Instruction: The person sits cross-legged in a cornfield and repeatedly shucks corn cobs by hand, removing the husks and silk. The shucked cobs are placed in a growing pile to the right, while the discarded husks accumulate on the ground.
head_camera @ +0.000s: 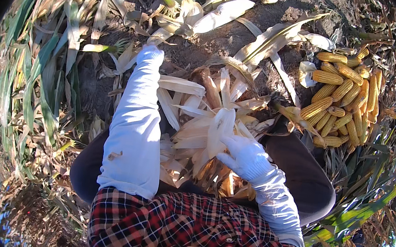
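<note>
My left hand (150,51), in a white knit glove with a long white sleeve, reaches forward to a husk-covered ear of corn (159,35) on the ground. Its fingers are mostly hidden, so its hold on the ear is unclear. My right hand (240,154), gloved too, is near my lap with thumb and fingers apart, at the edge of a pale dry corn husk (221,131); whether it grips the husk is not clear. Under it, a heap of loose husks (191,137) lies between my bent legs.
A pile of husked yellow corn cobs (343,100) lies at the right, beyond my knee. Cut corn stalks with long leaves (43,65) cover the left side. Loose husks (225,15) and a long dry leaf (269,40) lie on bare soil (206,49) ahead. Green leaves (360,208) are at the lower right.
</note>
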`<state>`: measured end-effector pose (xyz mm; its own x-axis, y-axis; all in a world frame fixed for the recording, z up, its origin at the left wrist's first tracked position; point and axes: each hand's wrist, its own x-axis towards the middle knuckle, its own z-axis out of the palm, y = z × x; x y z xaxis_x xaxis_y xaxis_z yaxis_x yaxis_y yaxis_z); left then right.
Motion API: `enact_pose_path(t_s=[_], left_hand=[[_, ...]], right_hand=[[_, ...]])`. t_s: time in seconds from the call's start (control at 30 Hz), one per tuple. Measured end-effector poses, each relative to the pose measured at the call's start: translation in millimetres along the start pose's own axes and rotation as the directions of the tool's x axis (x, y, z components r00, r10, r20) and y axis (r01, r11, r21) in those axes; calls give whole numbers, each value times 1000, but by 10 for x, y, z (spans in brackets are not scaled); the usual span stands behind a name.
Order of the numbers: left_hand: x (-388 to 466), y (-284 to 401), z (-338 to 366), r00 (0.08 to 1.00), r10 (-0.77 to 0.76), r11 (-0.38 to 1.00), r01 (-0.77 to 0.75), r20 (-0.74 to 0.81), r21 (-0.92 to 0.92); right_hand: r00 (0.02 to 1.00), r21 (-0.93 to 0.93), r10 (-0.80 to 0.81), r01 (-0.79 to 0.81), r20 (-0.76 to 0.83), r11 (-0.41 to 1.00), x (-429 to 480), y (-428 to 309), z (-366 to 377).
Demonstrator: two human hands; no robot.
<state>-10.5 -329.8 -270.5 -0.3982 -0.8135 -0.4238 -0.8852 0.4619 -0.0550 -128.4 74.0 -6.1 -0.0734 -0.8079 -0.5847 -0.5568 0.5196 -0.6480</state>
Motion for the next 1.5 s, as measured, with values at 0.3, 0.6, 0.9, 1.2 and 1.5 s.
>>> enact_pose_path(t_s=[0.3, 0.6, 0.9, 1.2, 1.5], left_hand=[[672, -171, 0, 986, 113, 993, -117, -124, -28], [432, 366, -400, 976, -64, 990, 36, 210, 133], [-545, 343, -21, 862, 506, 277, -119, 40, -953], [-2548, 1504, -1157, 690, 715, -475, 597, 113, -647], [-3408, 1464, -2054, 582, 733, 504, -812, -351, -294]], right_hand=[[1000, 104, 14, -15, 10, 994, 175, 69, -70], [975, 132, -85, 114, -207, 985, 232, 205, 17], [999, 35, 6, -4, -46, 999, 54, -125, -86], [744, 481, 195, 190, -639, 856, -176, 175, -196], [858, 836, 140, 513, -494, -193, -338, 194, -58]])
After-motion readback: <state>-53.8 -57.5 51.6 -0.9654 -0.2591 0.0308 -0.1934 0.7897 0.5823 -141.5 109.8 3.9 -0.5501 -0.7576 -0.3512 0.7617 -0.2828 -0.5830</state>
